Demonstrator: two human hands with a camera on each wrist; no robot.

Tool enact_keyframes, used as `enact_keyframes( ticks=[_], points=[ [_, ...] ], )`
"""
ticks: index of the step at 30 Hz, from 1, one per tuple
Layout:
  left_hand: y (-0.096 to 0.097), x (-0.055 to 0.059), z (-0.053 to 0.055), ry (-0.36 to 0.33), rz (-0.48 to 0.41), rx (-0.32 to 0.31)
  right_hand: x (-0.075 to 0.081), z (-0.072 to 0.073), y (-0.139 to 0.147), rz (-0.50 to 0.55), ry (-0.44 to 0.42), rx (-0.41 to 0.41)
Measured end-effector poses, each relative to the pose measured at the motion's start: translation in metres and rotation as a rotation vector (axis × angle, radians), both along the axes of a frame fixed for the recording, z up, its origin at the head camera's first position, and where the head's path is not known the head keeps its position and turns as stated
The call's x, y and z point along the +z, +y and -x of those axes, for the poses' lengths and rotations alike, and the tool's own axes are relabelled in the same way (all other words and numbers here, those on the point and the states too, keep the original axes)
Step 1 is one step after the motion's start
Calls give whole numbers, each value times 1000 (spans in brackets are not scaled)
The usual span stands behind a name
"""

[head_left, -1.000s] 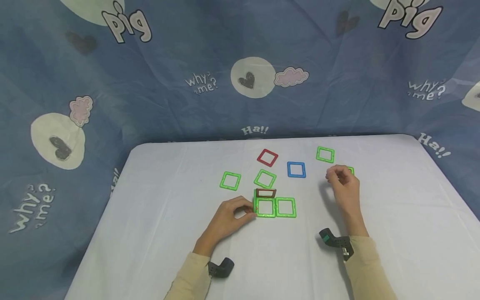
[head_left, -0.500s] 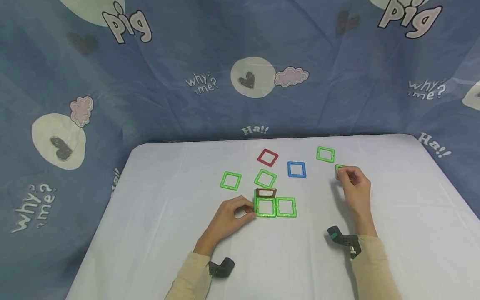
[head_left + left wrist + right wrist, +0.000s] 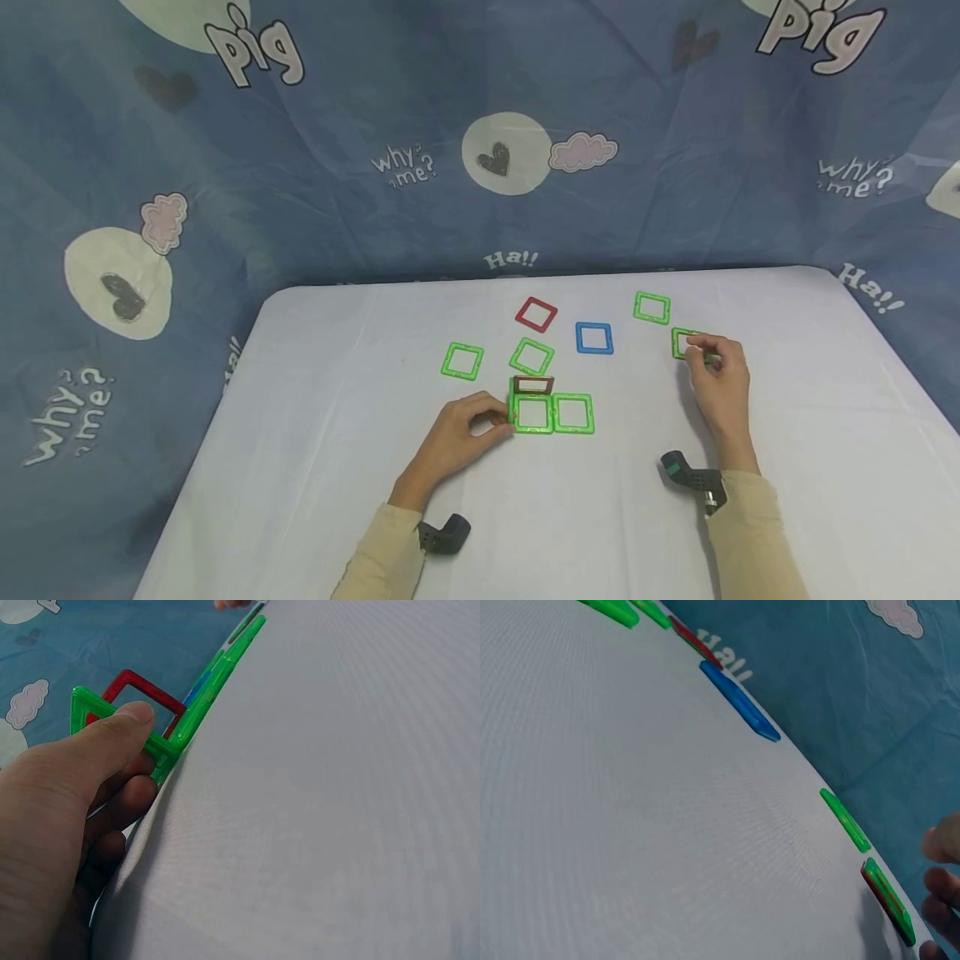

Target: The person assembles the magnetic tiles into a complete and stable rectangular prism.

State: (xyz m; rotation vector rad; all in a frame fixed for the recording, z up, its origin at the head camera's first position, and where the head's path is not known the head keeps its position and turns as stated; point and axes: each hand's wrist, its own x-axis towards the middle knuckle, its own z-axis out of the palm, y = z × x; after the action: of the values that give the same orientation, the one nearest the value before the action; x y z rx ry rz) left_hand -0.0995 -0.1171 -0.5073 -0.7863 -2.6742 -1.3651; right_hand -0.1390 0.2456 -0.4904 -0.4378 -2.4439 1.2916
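My left hand (image 3: pixel 450 433) pinches an upright green square magnetic tile (image 3: pixel 77 712) between thumb and fingers. Behind it a red tile (image 3: pixel 154 690) also stands up, along the back edge of a flat green tile (image 3: pixel 532 431). A second flat green tile (image 3: pixel 573 431) adjoins that one on the right. At the right, my right hand (image 3: pixel 722 379) has its fingers loosely bent over a green tile (image 3: pixel 675 343), hiding its right part. The right wrist view shows red beneath this green tile (image 3: pixel 892 904), with the fingertips (image 3: pixel 941 885) close beside it.
Behind the joined tiles lie loose green tiles (image 3: pixel 462 375) (image 3: pixel 512 362), a red tile (image 3: pixel 551 321) and a blue tile (image 3: pixel 593 351). Another green tile (image 3: pixel 651 321) lies near the back right. A blue printed cloth (image 3: pixel 337 225) hangs behind the white table (image 3: pixel 337 333).
My right hand has moved right, coming over the green tile at the right and uncovering that tile's left side. My left hand has stayed in place on the upright green tile.
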Motion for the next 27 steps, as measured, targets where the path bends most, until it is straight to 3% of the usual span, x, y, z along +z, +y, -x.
enact_keyframes(
  ticks=[6, 16, 27],
  points=[
    [0, 2, 0, 1, 3, -4, -1, -2, 3, -49, -30, -17],
    [0, 3, -1, 2, -3, 0, -3, -4, 7, -201, -127, 50],
    [1, 4, -1, -8, 8, 3, -8, -4, 8, -253, -111, 78]
  ],
)
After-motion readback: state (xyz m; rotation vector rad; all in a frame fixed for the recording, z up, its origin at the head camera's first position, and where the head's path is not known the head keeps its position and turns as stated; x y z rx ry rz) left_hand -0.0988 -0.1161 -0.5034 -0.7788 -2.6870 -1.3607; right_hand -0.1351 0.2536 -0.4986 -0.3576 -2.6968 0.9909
